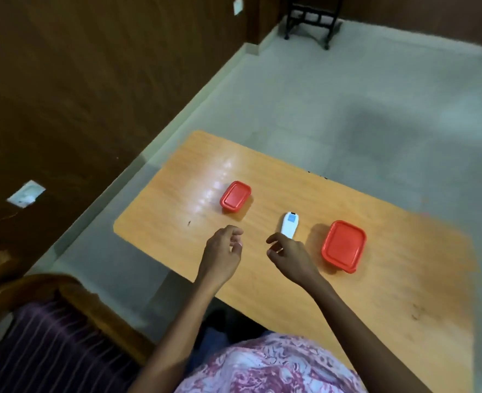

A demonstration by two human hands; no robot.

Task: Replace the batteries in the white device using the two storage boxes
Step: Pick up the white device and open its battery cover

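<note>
The white device lies on the orange table, its blue screen end pointing away from me. A small box with a red lid stands to its far left, and a larger red-lidded box stands to its right; both lids are on. My right hand hovers over the device's near end with curled fingers, covering that end; I cannot tell whether it touches it. My left hand floats loosely curled just left of it, holding nothing.
The table's near edge runs diagonally below my forearms. A wooden chair with a purple striped cushion stands at my left. Brown wall panels rise at the left, and a dark piece of furniture stands on the grey floor far behind.
</note>
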